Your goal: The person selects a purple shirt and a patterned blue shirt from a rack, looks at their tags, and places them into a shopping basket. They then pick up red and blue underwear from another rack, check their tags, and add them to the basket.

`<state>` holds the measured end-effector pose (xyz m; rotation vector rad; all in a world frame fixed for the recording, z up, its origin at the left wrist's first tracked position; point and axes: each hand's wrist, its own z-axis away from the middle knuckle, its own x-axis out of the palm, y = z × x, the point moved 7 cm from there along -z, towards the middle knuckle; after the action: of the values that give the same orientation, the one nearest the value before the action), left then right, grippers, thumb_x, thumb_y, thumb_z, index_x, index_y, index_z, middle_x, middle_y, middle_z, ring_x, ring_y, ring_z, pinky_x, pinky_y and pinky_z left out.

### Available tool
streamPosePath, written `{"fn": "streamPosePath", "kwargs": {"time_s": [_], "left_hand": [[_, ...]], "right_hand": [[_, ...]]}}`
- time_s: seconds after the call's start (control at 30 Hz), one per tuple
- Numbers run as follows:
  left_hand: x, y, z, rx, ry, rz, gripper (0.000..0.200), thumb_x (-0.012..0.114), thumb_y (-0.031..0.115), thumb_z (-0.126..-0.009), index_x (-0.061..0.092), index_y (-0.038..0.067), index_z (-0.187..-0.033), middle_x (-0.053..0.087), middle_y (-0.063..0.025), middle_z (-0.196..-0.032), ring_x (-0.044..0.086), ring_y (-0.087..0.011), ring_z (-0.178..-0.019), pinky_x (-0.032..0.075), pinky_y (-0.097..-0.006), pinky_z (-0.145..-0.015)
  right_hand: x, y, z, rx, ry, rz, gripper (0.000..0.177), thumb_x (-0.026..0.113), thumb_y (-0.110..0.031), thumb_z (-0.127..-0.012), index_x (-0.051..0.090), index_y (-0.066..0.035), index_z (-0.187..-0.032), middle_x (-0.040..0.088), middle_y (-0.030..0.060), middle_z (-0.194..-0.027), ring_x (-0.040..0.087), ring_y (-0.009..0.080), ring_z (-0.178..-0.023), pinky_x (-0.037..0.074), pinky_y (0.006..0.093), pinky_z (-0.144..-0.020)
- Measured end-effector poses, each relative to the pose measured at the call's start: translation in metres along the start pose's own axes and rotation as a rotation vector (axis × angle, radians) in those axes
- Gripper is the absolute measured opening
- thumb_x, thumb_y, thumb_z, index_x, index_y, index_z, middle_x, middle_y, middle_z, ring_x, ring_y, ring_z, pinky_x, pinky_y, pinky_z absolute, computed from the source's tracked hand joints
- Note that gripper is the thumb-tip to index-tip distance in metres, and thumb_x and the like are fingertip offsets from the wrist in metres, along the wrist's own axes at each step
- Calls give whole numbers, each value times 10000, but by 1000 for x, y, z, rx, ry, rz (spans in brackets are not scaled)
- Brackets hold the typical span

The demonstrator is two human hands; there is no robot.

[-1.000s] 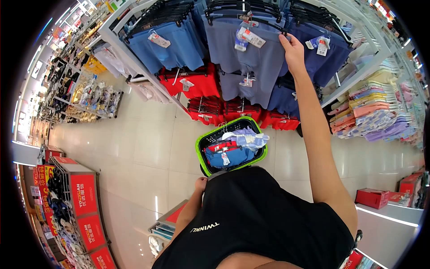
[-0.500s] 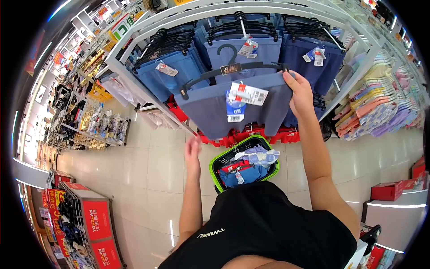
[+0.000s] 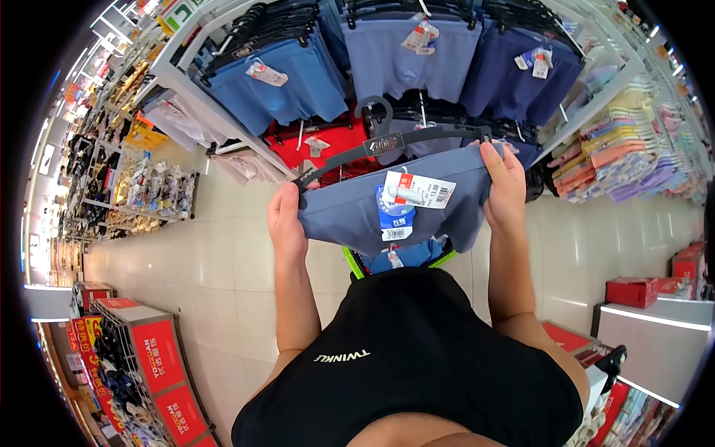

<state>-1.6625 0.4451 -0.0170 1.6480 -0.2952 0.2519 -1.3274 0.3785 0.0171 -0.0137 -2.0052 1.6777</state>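
Note:
A pair of grey-blue boxer briefs (image 3: 346, 216) hangs from a black clip hanger (image 3: 335, 154) in front of my chest. My left hand (image 3: 287, 223) is closed on the left corner of the waistband, beside the hanger's end clip. At the opposite corner my right hand (image 3: 504, 186) grips the fabric, thumb in front near the other clip. A white price tag (image 3: 421, 190) and a blue label (image 3: 395, 216) dangle over the front of the briefs. Below them, the green-rimmed basket (image 3: 354, 262) is mostly hidden; some blue clothing (image 3: 417, 255) shows inside.
A white-framed rack ahead carries blue briefs (image 3: 275, 82), lavender-grey briefs (image 3: 410, 56), navy briefs (image 3: 521, 74) and red ones (image 3: 328, 134) below. Pastel clothes (image 3: 611, 156) hang at right. A red-panelled display bin (image 3: 160, 357) stands at lower left on the tiled floor.
My left hand has risen from beside the basket and taken hold of the left waistband corner. The briefs have come closer to me and now cover most of the basket.

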Motion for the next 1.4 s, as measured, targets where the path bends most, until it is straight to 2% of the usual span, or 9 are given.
{"fn": "streamPosePath", "kwargs": {"time_s": [0.23,0.37,0.5,0.67,0.73,0.83,1.03,1.23,1.4], "left_hand": [[-5,-12,-5,-92,-15,-60,296,597,268,-939,643,-24,-923,658,-67,-902,570,-102,-787,452,-236,-740],[-6,-6,-6,-81,4,-95,309,598,283,-938,640,-24,-927,653,-66,-887,567,-101,-775,455,-241,-729],[-9,-5,-7,-97,15,-106,321,601,292,-936,638,-26,-931,653,-71,-882,572,-105,-778,458,-242,-729],[-8,-7,-6,-91,39,-89,342,602,307,-933,640,-32,-924,655,-78,-877,592,-116,-773,472,-247,-716],[-11,-10,-5,-106,49,-83,346,601,311,-933,641,-32,-924,656,-79,-875,595,-117,-773,474,-248,-716],[-14,-13,-5,-127,49,-71,354,599,318,-934,644,-33,-927,658,-83,-872,598,-119,-771,476,-249,-717],[-14,-16,-4,-150,55,-43,352,605,317,-931,642,-33,-937,664,-89,-879,604,-123,-767,479,-252,-723],[-11,-19,-4,-162,47,-15,342,605,306,-933,639,-34,-946,669,-91,-889,610,-122,-763,486,-250,-718],[-9,-20,-2,-179,47,4,337,599,302,-937,640,-32,-947,665,-90,-879,612,-120,-752,492,-248,-706]], "right_hand": [[1,26,11,30,91,78,236,578,-203,-954,616,9,-1049,630,42,-992,562,97,-936,420,229,-843],[8,-15,35,-651,373,687,322,609,-59,-859,564,28,-1166,576,134,-1191,544,204,-1106,427,292,-909],[41,-2,44,-655,49,763,209,624,-32,-837,626,15,-1040,630,124,-1062,609,223,-939,471,304,-810],[59,29,42,-367,-85,749,175,652,-74,-856,626,5,-1010,645,74,-897,603,135,-790,463,254,-701],[53,64,43,76,-168,348,180,643,-86,-880,611,7,-1031,627,28,-844,569,73,-752,447,230,-669],[58,78,50,214,-178,221,204,638,-94,-895,596,7,-1068,604,0,-832,536,42,-747,437,215,-673],[62,39,46,-421,-83,865,226,678,-88,-836,591,18,-1016,580,69,-851,560,164,-748,434,263,-686],[61,94,59,355,-367,150,123,618,-88,-908,609,26,-954,637,62,-903,584,100,-791,455,224,-729],[74,95,69,414,-335,-47,145,650,-68,-881,572,11,-973,656,82,-897,616,106,-797,490,229,-718]]}}
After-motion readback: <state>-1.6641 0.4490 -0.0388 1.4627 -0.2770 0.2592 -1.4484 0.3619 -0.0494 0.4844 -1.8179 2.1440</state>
